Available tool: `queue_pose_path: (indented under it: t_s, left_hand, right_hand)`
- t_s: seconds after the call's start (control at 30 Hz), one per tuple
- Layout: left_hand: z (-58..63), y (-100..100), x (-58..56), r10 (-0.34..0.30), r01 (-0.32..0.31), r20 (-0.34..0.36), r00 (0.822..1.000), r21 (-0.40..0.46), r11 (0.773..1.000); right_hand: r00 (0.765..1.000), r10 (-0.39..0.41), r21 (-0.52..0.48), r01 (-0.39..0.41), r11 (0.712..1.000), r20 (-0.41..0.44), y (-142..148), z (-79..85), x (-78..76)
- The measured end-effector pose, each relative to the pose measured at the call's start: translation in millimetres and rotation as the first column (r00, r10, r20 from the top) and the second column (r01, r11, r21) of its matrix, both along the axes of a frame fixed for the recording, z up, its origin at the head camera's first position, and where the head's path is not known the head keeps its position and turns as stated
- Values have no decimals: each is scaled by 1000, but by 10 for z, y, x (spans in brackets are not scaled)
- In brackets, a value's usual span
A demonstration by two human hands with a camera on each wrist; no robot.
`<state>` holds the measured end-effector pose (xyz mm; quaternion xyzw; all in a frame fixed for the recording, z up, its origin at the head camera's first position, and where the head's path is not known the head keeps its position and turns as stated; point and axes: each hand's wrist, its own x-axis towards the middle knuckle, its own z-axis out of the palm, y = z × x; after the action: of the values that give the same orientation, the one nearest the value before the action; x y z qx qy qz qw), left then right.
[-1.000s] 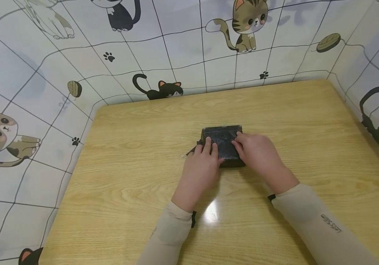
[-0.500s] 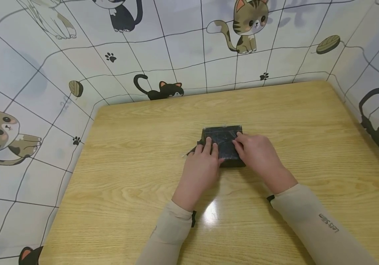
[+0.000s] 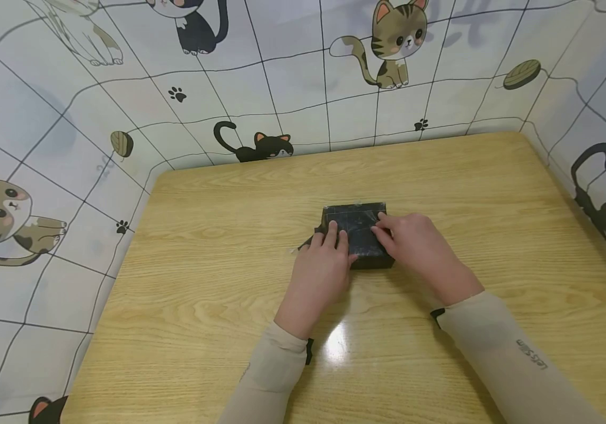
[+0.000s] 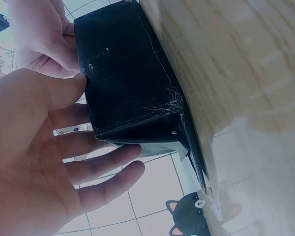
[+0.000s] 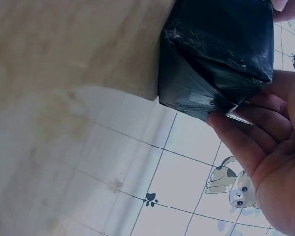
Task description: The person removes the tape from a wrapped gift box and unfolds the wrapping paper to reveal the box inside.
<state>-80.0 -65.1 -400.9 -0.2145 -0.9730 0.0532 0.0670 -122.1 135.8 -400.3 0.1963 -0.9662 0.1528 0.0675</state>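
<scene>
A box-shaped package (image 3: 361, 235) wrapped in shiny black plastic lies on the table, a loose flap of wrapping (image 3: 308, 241) sticking out at its left. My left hand (image 3: 321, 271) rests on the package's left part; its fingers lie nearly straight and spread over the top, as the left wrist view confirms, with the thumb at the near edge. At the top right, my right hand (image 3: 414, 241) pinches the plastic wrapping (image 5: 201, 98) between thumb and curled fingers, and the film is creased towards those fingertips. The right wrist view shows folded, taped plastic on that end.
The wood-grain table (image 3: 218, 282) carries the package near its middle. Walls with a cat-and-grid print (image 3: 303, 76) rise behind the table and along both sides. Light sleeves (image 3: 499, 341) cover both forearms, with black straps at the wrists.
</scene>
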Motion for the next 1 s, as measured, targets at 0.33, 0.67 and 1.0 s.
queue_pose_path:
  t_s: [0.33, 0.67, 1.0]
  left_hand:
    - [20, 11, -13, 5, -5, 8, 1000, -2, 1000]
    - [14, -11, -72, 45, -47, 67, 997, 33, 998]
    - [55, 11, -296, 57, -59, 53, 997, 34, 998]
  right_hand:
    - [976, 172, 113, -157, 981, -134, 15, 60, -73]
    - [978, 203, 131, -196, 972, -40, -1, 62, -211]
    - [979, 194, 342, -160, 926, -67, -158, 120, -338]
